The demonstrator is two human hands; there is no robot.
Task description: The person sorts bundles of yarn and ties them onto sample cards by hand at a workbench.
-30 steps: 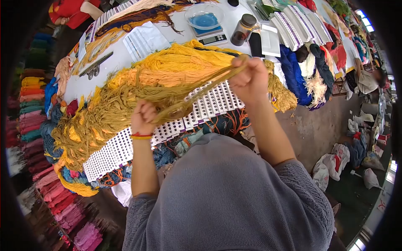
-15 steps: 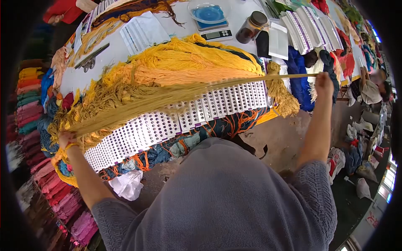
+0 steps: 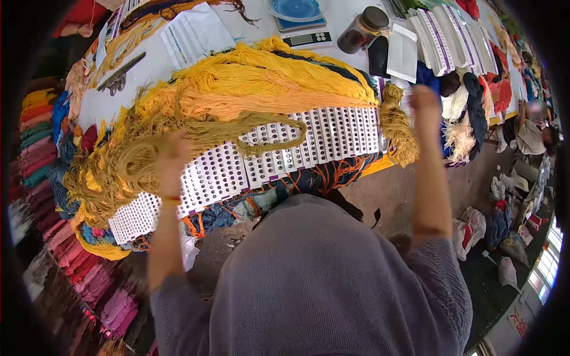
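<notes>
My left hand, blurred by motion, is closed on a hank of olive yarn at the left of the table. From it the olive strands run right across white hole-punched cards and end in a loose loop. My right hand is raised at the right, apart from that hank; motion smears its fingers. Near it hangs a tied olive bundle. Behind the cards lie peach yarn and yellow yarn in a thick heap.
At the back are a digital scale, a dark-lidded jar and a paper sheet. Scissors lie left. More cards are stacked right, above dark blue and white hanks. Another person is at the far right.
The olive yarn was stretched between both hands. Its right end has left my right hand and lies slack on the cards. My left hand moved right and up; my right hand moved left.
</notes>
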